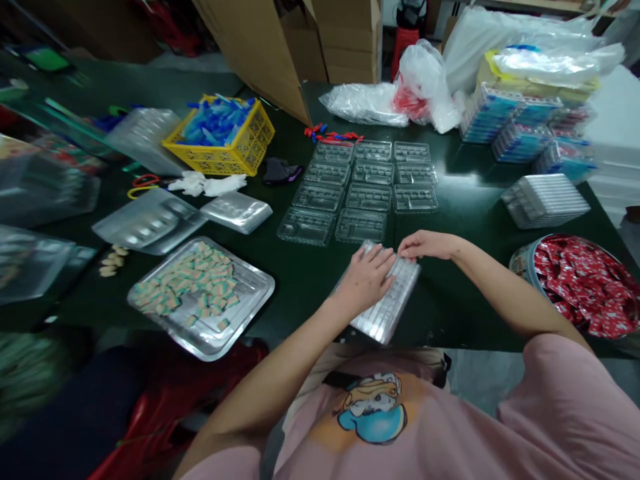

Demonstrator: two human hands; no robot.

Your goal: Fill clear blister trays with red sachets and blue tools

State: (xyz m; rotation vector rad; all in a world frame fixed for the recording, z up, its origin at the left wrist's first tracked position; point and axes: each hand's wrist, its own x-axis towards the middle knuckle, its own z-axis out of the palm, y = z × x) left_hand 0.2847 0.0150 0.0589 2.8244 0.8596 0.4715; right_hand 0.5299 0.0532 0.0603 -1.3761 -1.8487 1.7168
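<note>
Some way in from the left end of the dark green table (450, 300), saw a few small beige pieces (114, 261), with clear plastic packs (30, 260) farther left, partly blurred. Beyond the pieces, toward the far edge, had scissors (145, 183) with red and yellow handles, and just beside them something white and crumpled (207, 184). Near the near edge, left of the middle, found a metal tray (257, 288), bearing many small striped blocks (200, 280), mostly gathered toward its left and far sides. Behind it, nearer the far edge, saw a yellow basket (223, 158) filled with blue pieces (220, 120). Past a dark cloth item (281, 171) to its right, had eleven clear molded trays (320, 198) spread in rows toward the middle. At the middle of the near edge, had a stack of clear trays (393, 303), slanted, under both hands. Laid the left hand (367, 277) palm down across its far part, with fingers extended and slightly spread. Set the right hand (420, 245) at its far right corner with fingers curled and tips close together; could not tell if pinching a tray. Toward the far right corner, saw bundled blue and white packs (517, 117), nearer a pile of ribbed clear trays (547, 201), and by the near right corner a round tin (523, 259) of red packets (583, 287).
</note>
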